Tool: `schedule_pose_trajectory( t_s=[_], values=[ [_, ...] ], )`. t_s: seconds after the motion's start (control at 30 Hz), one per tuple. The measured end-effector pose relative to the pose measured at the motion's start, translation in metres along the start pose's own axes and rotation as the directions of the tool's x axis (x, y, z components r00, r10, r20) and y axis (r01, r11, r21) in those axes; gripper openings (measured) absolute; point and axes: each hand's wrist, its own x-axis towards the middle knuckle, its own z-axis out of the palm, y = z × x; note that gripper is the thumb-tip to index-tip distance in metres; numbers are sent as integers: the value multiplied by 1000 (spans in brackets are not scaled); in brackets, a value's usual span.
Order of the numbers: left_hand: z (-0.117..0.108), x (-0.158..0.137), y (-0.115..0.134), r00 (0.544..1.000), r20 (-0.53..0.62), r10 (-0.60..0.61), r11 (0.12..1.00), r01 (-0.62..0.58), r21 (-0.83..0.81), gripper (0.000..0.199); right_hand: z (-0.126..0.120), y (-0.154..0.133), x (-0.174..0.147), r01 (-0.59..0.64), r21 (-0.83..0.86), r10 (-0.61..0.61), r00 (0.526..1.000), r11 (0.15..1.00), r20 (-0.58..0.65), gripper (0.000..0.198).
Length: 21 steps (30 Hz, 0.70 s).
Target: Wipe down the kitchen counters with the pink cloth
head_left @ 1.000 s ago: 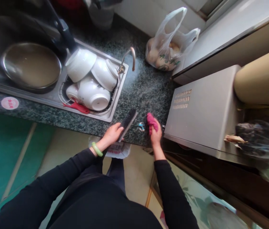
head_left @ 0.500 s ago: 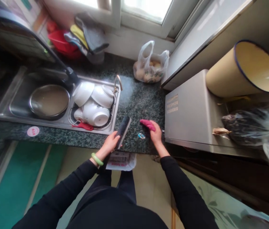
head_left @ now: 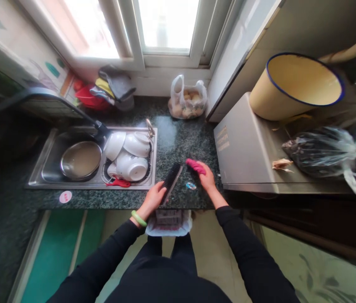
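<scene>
My left hand, with a green bangle at its wrist, is closed round the lower end of a black comb. The comb's ridged, toothed length slants up to the right over the dark counter. My right hand is closed on a crumpled pink cloth, whose end sticks out left past the fingers. The cloth is close to the counter; I cannot tell whether it touches. Between the hands lies a small blue-and-white sticker.
To the left is a steel sink with a pan of cloudy water and a rack of white bowls. Behind stands a bag of round brown items. A grey appliance with an enamel pot bounds the right.
The head view has shifted, so the counter and sink appear lower and further right. My left hand and the comb have come nearer the pink cloth. Both hands keep their holds.
</scene>
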Motion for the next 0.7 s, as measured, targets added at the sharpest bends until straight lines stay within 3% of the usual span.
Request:
schedule_pose_trajectory(
  t_s=[0.1, 0.2, 0.33, 0.4, 0.47, 0.57, 0.63, 0.7],
  values=[
    [-2, 6, 7, 998, -33, 49, 993, -45, 105, 31, -14, -23, 22, 54, 7, -53, 998, 999, -45, 41],
    [-2, 13, 11, 993, -87, 77, 978, -58, 200, 29, -13, -60, 14, 178, -59, -180, 983, 982, -22, 43],
    [3, 19, 22, 989, -93, 115, 959, -86, 268, 31, 13, -106, -28, 383, -131, -362, 918, 914, 162, 41],
    [6, 18, 29, 986, -82, 146, 949, -116, 294, 31, 28, -115, -41, 472, -116, -429, 861, 874, 274, 41],
    [7, 15, 32, 986, -74, 150, 942, -120, 312, 29, 36, -113, -40, 499, -117, -441, 835, 858, 328, 43],
    [5, 7, 29, 991, -71, 113, 953, -88, 289, 24, 29, -97, -12, 375, -189, -332, 917, 908, 223, 38],
    [2, 1, 25, 991, -75, 109, 968, -89, 235, 23, 15, -87, 11, 189, -200, -175, 981, 961, 85, 33],
    [0, -3, 21, 988, -84, 130, 982, -117, 150, 24, 3, -83, 24, -55, -67, 56, 998, 996, 13, 29]
  ],
)
